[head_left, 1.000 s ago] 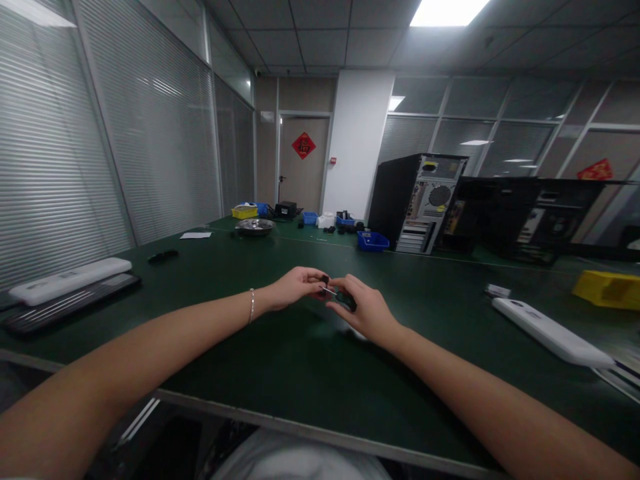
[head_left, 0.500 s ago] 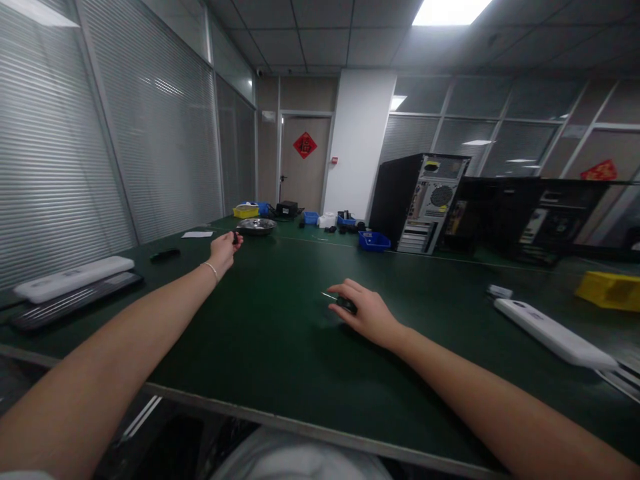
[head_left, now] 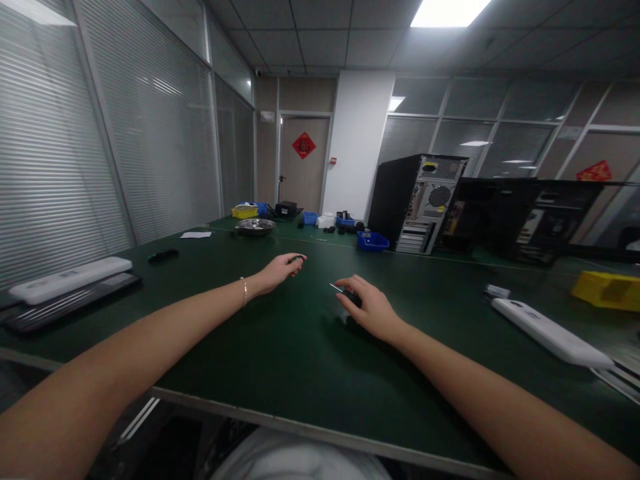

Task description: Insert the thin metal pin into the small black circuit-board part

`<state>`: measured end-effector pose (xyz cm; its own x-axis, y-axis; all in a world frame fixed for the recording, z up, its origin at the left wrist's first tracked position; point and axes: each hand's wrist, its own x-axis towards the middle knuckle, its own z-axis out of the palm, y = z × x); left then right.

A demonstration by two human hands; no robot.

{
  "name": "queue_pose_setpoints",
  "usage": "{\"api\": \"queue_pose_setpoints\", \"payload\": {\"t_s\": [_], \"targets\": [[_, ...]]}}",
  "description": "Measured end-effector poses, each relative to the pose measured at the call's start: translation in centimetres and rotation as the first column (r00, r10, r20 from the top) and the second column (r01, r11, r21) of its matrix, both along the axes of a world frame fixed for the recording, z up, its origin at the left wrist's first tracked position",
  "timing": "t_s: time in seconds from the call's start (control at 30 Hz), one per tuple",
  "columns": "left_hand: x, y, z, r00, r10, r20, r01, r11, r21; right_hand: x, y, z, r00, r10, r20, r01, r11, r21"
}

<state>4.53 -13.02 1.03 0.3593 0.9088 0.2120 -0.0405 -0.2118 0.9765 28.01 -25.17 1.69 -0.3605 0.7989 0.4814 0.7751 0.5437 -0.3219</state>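
1. My right hand (head_left: 373, 308) rests on the green table (head_left: 280, 360), fingers closed round a small screwdriver (head_left: 345, 295) whose metal tip pokes out to the left.
2. My left hand (head_left: 280, 269) hovers just above the table, pinching a small dark part (head_left: 297, 258) at the fingertips.
3. The two hands are near each other but apart.
4. A metal bowl (head_left: 255, 226) sits further back on the table.

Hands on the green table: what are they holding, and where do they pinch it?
The right hand holds a small screwdriver by its dark handle. The left hand pinches a tiny dark piece at its fingertips; its exact grip is unclear.
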Motion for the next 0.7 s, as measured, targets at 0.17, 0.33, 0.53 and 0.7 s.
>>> {"api": "queue_pose_setpoints", "payload": {"t_s": [0.17,0.33,0.53,0.7], "targets": [[2.2,-3.8,-0.3,0.89,-0.332,-0.312,0.407,0.888,0.216,0.0,0.2,-0.1,1.0,-0.007,-0.019,0.008,1.0,0.025],[2.4,-5.0,0.4,0.89,-0.255,-0.379,0.394,0.848,0.355,0.0,0.0,0.2,1.0,0.022,-0.001,-0.022,0.999,0.039],[2.3,-5.1,0.7,0.906,-0.128,-0.403,0.322,0.827,0.462,0.0,-0.1,0.4,1.0,0.016,0.014,-0.017,0.996,0.085],[2.2,-5.3,0.8,0.917,-0.108,-0.383,0.302,0.818,0.49,0.1,-0.1,0.3,1.0,0.002,0.016,-0.003,0.996,0.091]]}}
